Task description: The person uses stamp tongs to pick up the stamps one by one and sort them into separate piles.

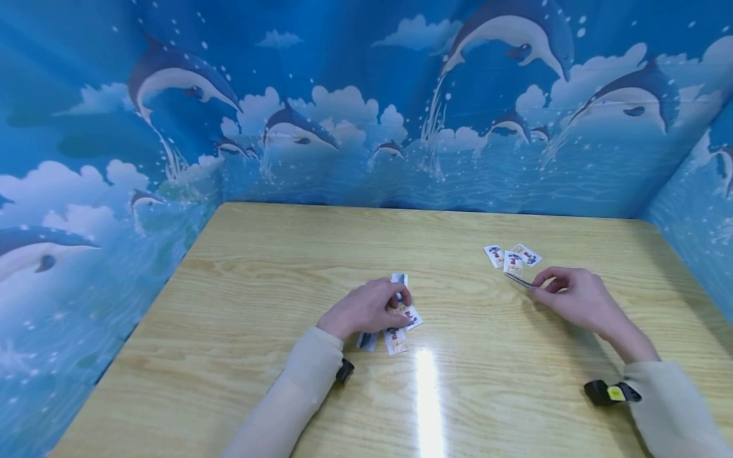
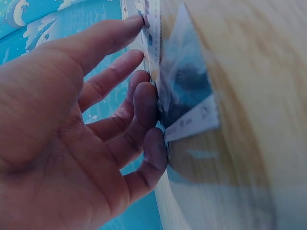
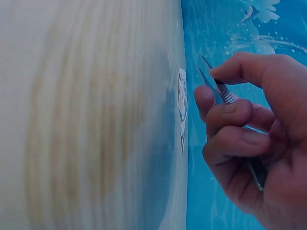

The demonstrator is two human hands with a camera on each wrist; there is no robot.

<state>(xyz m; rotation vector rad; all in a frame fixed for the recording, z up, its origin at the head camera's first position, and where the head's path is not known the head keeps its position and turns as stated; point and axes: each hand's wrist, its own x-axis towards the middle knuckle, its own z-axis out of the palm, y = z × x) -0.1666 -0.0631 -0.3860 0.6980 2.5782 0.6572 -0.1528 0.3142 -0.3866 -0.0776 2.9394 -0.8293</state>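
Observation:
My left hand reaches over a loose group of stamps near the middle of the table. Its fingertips rest on the stamps, and the palm partly hides the group in the head view. One perforated stamp with a blue-grey picture shows beside the fingertips in the left wrist view. My right hand holds metal tweezers between thumb and fingers. The tweezer tips stand apart in the right wrist view. In the head view they overlap the near edge of the middle stamp in a group of three.
The wood-grain table spans the view, with a bright light reflection on its near part. A blue curtain with dolphins rises behind the table and along its sides. Each wrist wears a black device, such as the one on the right.

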